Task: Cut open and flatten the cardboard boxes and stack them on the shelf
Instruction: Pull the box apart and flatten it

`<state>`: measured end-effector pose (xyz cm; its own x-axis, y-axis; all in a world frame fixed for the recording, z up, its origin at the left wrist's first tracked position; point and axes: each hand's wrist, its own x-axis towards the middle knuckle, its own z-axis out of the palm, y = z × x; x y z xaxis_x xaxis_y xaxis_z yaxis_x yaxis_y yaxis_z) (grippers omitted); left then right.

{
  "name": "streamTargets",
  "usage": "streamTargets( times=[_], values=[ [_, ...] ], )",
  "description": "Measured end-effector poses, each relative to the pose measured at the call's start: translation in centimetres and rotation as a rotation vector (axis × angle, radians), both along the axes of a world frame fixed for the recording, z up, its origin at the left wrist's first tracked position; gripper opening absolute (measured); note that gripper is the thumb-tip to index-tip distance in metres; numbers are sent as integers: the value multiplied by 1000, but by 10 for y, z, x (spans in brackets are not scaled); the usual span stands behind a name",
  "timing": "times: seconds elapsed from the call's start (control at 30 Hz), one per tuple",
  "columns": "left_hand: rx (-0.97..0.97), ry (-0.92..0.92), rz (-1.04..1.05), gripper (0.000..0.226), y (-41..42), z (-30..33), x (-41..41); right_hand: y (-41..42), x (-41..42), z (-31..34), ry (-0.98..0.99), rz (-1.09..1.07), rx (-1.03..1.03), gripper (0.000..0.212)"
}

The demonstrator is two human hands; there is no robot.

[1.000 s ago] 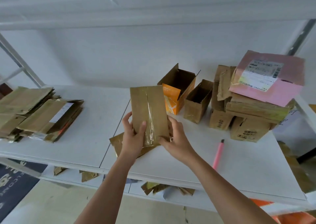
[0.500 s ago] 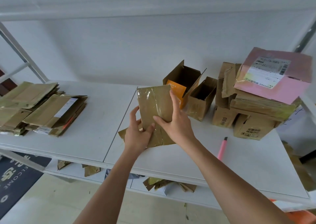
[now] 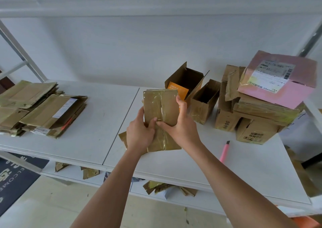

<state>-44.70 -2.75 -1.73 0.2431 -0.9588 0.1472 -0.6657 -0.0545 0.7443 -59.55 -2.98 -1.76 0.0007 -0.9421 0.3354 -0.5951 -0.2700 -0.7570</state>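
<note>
I am in the flattening step: the taped cardboard box (image 3: 159,106) is between my hands, held up just above the shelf (image 3: 97,123), near its middle seam, and it already looks pressed nearly flat, with a loose flap of it trailing down onto the white surface under my wrists. My left hand (image 3: 139,132) wraps the lower left edge, fingers curled behind and the thumb pressing on the front near the tape line. My right hand (image 3: 179,123) grips the right side, thumb meeting the left thumb at the bottom of the panel and the fingers reaching up along the right edge to the top corner. Both hands are closed on the cardboard, neither one free. I judge the next move is to squeeze the panels fully flat and carry the piece left to the stack of flattened boxes (image 3: 41,107), which sits well apart from my hands on the left of the shelf. That calls for keeping the flap from springing open on the way. The pink cutter (image 3: 224,152) lies to my right on the shelf, untouched, and several uncut boxes (image 3: 257,116) wait beyond it.
</note>
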Motion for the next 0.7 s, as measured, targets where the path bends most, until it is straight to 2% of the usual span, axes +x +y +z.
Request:
streamTargets(
  times=[0.2,0.37,0.47,0.53,0.57,0.63,0.7],
  values=[
    [-15,-31,2,41,-3,-1,-1,-2,-7,3,-40,19,61,95],
    [35,-42,-27,43,-13,3,5,-5,-27,16,-262,206,331,84],
    [77,-35,-42,44,-15,4,14,-5,-53,14,-484,333,550,53],
    [105,-27,-65,46,-17,4,19,-4,-68,3,-705,292,678,36],
    [118,-37,-81,47,-17,3,19,-3,-72,-2,-753,246,705,33],
    [128,-66,-104,48,-15,0,18,-1,-72,-10,-696,148,652,37],
    [121,-62,-113,50,-13,-2,16,-2,-68,-10,-550,42,487,62]
  ],
)
